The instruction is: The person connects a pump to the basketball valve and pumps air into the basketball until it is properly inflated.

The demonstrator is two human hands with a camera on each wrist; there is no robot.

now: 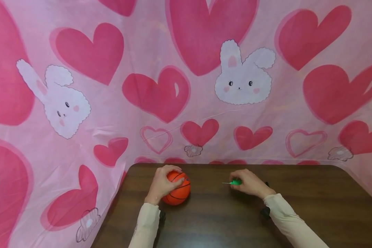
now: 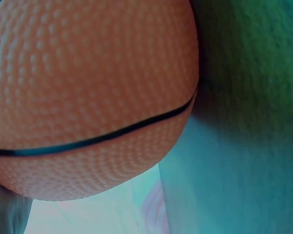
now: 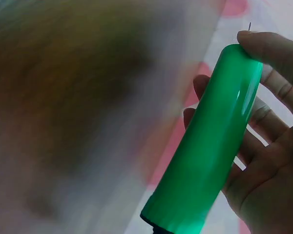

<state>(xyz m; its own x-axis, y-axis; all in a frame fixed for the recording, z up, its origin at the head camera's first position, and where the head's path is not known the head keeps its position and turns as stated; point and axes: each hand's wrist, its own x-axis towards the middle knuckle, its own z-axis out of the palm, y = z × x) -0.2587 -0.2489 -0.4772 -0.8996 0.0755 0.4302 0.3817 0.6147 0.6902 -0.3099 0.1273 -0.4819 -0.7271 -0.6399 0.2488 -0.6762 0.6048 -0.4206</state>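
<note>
My left hand (image 1: 162,184) grips a small orange basketball (image 1: 177,194) with black seams, the fingers over its far side and the thumb across its upper face. A tiny dark spot shows on the ball near the thumb tip. Pebbled orange skin and one black seam fill most of the left wrist view. To the right, my right hand (image 1: 249,182) holds a green ball pump (image 3: 210,141) with a thin metal needle (image 1: 225,183) that points left toward the ball. In the right wrist view the thumb presses the pump's needle end, and its other end is black.
Both hands are over a dark brown wooden table (image 1: 210,220) with rounded far corners. Behind it hangs a pink cloth (image 1: 201,103) printed with hearts and white rabbits, which also runs along the left side. Dark straps sit at both wrists.
</note>
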